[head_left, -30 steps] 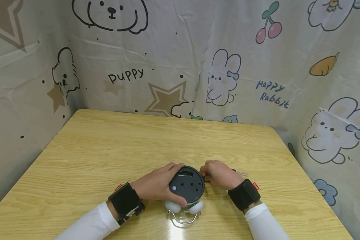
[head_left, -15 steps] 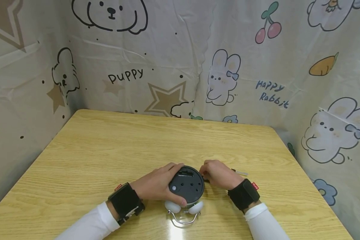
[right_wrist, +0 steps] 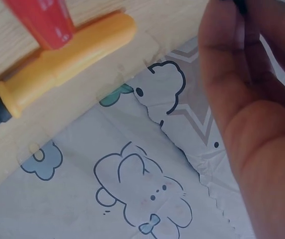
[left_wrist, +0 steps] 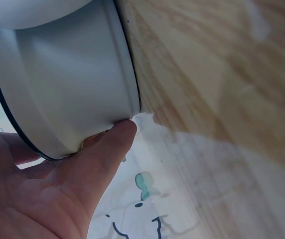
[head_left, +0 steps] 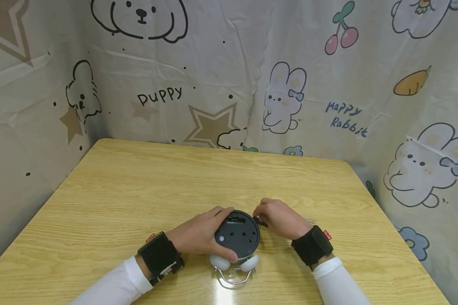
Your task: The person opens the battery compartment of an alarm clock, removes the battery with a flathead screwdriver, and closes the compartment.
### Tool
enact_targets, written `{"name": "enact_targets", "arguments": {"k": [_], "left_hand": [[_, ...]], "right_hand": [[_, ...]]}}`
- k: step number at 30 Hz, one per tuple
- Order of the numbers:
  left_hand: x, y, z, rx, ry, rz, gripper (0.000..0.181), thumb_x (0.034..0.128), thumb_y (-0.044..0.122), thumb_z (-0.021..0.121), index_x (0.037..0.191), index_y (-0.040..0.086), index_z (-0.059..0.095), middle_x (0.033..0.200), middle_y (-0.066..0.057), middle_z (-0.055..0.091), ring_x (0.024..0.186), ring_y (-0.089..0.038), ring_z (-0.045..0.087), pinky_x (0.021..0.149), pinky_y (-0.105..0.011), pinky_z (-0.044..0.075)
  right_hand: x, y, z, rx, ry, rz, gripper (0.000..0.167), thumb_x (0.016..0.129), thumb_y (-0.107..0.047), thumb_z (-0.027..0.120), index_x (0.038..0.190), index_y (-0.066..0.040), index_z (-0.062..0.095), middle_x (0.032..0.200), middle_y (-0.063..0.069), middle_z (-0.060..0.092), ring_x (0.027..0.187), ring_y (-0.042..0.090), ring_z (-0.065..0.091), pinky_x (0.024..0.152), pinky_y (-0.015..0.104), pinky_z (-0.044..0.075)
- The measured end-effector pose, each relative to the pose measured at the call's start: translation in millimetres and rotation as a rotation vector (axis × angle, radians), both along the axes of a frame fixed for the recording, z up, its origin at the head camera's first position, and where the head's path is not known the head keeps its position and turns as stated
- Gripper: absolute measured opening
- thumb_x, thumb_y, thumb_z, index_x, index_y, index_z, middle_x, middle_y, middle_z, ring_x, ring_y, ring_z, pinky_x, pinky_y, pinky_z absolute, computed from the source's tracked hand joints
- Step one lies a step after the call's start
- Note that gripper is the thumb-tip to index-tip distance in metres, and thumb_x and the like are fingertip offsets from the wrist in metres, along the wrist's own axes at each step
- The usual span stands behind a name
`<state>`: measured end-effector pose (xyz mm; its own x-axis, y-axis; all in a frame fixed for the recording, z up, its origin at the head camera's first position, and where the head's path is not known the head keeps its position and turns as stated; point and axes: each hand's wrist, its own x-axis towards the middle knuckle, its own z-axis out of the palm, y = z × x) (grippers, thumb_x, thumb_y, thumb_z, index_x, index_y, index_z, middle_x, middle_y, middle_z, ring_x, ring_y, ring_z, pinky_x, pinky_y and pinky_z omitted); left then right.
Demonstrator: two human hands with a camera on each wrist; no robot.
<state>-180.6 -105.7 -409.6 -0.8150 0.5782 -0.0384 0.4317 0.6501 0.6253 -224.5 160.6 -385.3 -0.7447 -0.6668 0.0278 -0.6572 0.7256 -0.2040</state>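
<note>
A white twin-bell alarm clock [head_left: 238, 241] lies face down on the table, its black back upward and its bells and handle toward me. Near the far edge of that back is an uncovered slot. My left hand [head_left: 204, 233] grips the clock's side, and the left wrist view has its fingers against the white casing [left_wrist: 68, 74]. Just right of the clock, my right hand [head_left: 278, 218] pinches a small black piece [head_left: 260, 222]. Only a dark bit of that piece shows at the top of the right wrist view; its kind is unclear.
Beyond the right hand lies a yellow-handled tool [right_wrist: 68, 64], with a red handle-like object [right_wrist: 48, 20] beside it. A thin pale shaft [head_left: 310, 220] sticks out there in the head view. Patterned cloth [head_left: 213, 84] stands behind the wooden table [head_left: 156, 178].
My right hand has shifted slightly away from me, with its wrist turned a little; more of the black piece shows. My left hand and the clock stay put.
</note>
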Motion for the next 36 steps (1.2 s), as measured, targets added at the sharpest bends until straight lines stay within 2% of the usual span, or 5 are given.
{"name": "enact_targets", "arguments": {"k": [10,18,36], "left_hand": [[-1.0,-0.1,-1.0,0.001,0.003,0.0,0.12,0.0706,0.075,0.081,0.163,0.017,0.032,0.15,-0.003,0.052,0.121,-0.016,0.059,0.101,-0.042,0.053],[-1.9,-0.5,-2.5,-0.002,0.001,-0.005,0.12,0.0707,0.076,0.081,0.163,0.016,0.031,0.15,-0.004,0.052,0.122,-0.017,0.059,0.101,-0.042,0.053],[-0.4,-0.2,0.0,0.011,-0.004,-0.01,0.12,0.0714,0.074,0.082,0.163,0.015,0.031,0.15,-0.003,0.051,0.122,-0.017,0.059,0.102,-0.042,0.053]], "right_hand": [[2.3,-0.7,6.6,-0.039,0.062,0.017,0.017,0.097,-0.002,0.068,0.109,-0.008,0.079,0.094,0.001,0.068,0.082,0.007,0.064,0.071,0.021,0.055],[3.1,-0.7,10.3,-0.064,0.074,0.037,0.017,0.097,-0.002,0.069,0.109,-0.009,0.079,0.095,0.002,0.069,0.083,0.006,0.064,0.071,0.02,0.055],[7.9,-0.9,21.6,-0.106,0.163,0.064,0.02,0.094,0.001,0.072,0.11,-0.007,0.08,0.095,0.001,0.068,0.084,0.008,0.065,0.072,0.02,0.057]]}}
